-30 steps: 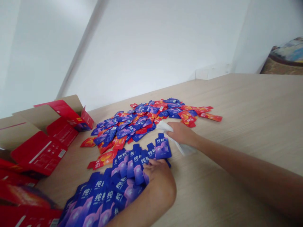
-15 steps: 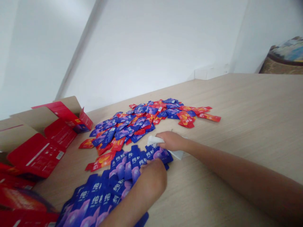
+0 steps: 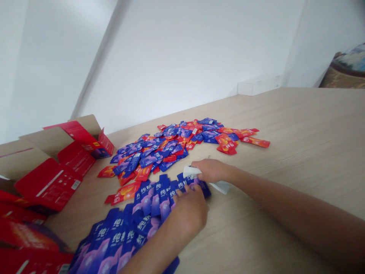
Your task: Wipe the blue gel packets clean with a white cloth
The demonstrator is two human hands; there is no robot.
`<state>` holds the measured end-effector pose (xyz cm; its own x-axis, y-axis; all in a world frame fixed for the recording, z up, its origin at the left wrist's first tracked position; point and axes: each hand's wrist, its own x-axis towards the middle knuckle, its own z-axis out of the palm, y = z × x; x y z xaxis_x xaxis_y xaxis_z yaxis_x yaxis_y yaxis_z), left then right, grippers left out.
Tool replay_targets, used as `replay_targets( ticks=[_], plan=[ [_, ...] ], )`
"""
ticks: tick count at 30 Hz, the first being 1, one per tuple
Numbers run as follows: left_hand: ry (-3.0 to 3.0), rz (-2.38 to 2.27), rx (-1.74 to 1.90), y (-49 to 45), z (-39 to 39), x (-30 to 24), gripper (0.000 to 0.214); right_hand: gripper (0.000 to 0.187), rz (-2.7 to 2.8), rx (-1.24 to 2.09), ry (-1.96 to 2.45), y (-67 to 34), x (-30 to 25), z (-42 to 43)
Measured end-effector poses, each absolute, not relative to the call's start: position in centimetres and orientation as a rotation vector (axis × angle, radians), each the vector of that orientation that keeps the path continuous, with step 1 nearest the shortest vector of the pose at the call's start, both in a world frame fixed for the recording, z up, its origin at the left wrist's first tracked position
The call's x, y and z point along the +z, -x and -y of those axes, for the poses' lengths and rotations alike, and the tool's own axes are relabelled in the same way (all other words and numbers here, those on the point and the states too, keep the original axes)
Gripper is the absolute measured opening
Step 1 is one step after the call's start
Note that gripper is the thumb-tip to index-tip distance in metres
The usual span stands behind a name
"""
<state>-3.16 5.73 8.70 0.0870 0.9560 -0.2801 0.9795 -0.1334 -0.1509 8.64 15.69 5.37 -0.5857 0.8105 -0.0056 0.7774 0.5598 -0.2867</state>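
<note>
A white cloth is being pinched by the nearly closed right hand, just above the far end of a row of overlapping blue sachets with Chinese print. The half-open left hand is being pressed onto that row. All are being borne by a pale wood-grain surface, alongside a scattered heap of red and blue sachets. An opened red cardboard carton is being left at the surface's left end, below white walls, and a patterned object is being glimpsed far right.
</note>
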Motion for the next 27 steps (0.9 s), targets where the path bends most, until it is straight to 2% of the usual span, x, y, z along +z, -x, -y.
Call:
replay_targets(
  ticks=[4,8,13,20,27],
  plan=[
    [-2.149,-1.988,-0.571,2.7,-5.5,7.5,0.076,0.043,2.668,0.499,1.362,-8.3,5.9,-15.1],
    [-2.054,-2.039,-0.634,2.3,-5.9,6.3,0.066,0.03,2.61,0.482,1.268,-8.3,6.7,-14.9],
    [-2.089,-2.081,-0.646,2.2,-5.8,5.7,0.063,0.026,2.736,0.433,1.043,-7.6,6.2,-14.7],
    [-2.214,-2.108,-0.609,2.6,-5.3,5.1,0.058,0.032,2.625,0.188,1.381,-8.1,5.3,-15.5],
    [-2.255,-2.151,-0.635,2.2,-5.2,5.1,0.06,0.022,2.731,0.431,1.059,-7.5,5.5,-14.9]
  ],
)
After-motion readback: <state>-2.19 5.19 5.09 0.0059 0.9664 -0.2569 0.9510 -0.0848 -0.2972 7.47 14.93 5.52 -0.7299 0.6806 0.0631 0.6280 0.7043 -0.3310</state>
